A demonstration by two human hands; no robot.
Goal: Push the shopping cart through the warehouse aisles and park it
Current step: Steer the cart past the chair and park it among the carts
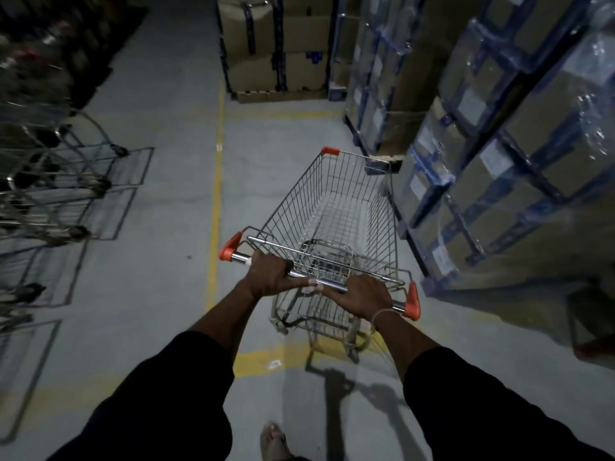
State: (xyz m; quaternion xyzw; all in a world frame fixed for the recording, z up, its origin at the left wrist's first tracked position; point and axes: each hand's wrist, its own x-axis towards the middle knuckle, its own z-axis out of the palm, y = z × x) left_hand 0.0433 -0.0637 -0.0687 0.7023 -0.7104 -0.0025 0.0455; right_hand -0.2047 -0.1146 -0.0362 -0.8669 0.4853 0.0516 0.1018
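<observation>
An empty wire shopping cart (336,207) with orange corner caps stands in front of me on the grey floor, angled slightly right. My left hand (271,274) grips the left part of its chrome handle bar (327,283). Close beside it, my right hand (361,296) grips the right part of the bar, with a band on the wrist. Both arms wear dark sleeves. The cart's basket holds nothing.
Wrapped stacks of cardboard boxes (519,154) on pallets line the right side, close to the cart's front right corner. More boxes (276,48) stand ahead. A row of parked carts (56,181) lines the left. A yellow floor line (216,181) runs forward.
</observation>
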